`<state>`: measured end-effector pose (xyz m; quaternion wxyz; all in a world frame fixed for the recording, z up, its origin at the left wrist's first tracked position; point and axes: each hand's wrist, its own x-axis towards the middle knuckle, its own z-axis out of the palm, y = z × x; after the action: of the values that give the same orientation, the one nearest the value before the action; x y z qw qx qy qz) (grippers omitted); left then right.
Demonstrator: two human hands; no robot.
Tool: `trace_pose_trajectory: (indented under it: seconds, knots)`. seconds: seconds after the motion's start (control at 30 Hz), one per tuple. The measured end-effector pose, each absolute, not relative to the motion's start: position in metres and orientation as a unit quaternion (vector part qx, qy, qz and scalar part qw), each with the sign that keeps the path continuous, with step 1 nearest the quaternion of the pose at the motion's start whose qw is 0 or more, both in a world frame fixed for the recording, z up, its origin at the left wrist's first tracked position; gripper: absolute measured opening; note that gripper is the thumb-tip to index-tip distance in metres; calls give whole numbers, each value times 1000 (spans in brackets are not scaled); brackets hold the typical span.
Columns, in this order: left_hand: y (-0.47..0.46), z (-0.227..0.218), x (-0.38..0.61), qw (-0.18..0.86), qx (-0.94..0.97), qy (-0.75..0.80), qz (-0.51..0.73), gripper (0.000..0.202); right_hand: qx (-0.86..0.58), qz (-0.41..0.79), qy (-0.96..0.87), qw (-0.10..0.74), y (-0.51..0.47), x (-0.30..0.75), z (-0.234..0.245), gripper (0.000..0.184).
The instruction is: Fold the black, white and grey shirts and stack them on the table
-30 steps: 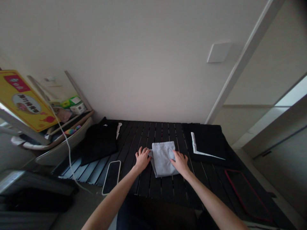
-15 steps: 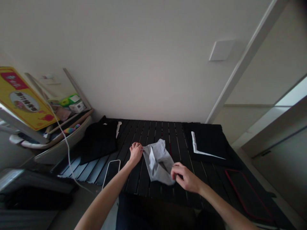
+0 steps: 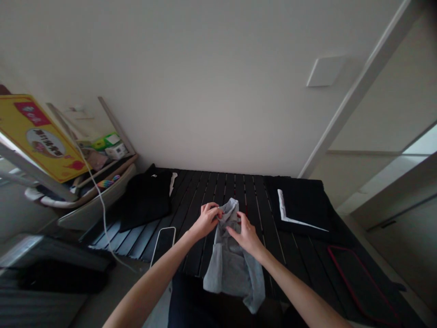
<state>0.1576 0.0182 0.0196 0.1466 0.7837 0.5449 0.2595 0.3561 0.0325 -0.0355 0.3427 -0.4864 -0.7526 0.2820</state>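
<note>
Two hands are seen over a black slatted tabletop [image 3: 273, 259], with a grey knit garment [image 3: 232, 269] held up between them near its middle. The top of the garment is gathered by the left hand [image 3: 206, 221], whose fingers [image 3: 213, 210] are clamped on the cloth. The right hand [image 3: 246, 238] is set against the same gathered part, its fingers [image 3: 241, 223] closed on the fabric. The lower part of the garment is draped over the slats toward the near edge.

To the left of the hands, a black smartphone [image 3: 163, 246] with a pale rim is laid near that edge, and a folded black garment [image 3: 145, 198] lies farther left. To the right, a black garment with white trim [image 3: 300, 205] is laid flat, with a dark red-edged panel [image 3: 358, 284] nearer. Behind the tabletop rises a white wall [image 3: 205, 91] bearing a square white plate [image 3: 326, 71]. A white door frame [image 3: 362, 86] stands at the right. At the left, a yellow printed board [image 3: 37, 136] leans above a shelf [image 3: 102, 196], and a white cable [image 3: 100, 209] hangs down.
</note>
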Motion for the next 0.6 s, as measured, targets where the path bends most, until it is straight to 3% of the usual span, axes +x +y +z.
trace_pose_trajectory:
  seconds: [0.17, 0.23, 0.43, 0.6]
  knots:
    - [9, 31, 159, 151, 792, 521, 280, 19, -492, 303, -730, 364, 40, 349, -17, 13]
    - [9, 31, 150, 142, 778, 548, 274, 23, -515, 272, -725, 368, 47, 360, -12, 7]
    - [16, 28, 98, 91, 752, 616, 217, 57, -634, 127, -661, 381, 81, 417, -2, 15]
    - [18, 38, 69, 69, 790, 599, 111, 44, -680, 51, -634, 364, 102, 454, 6, 18]
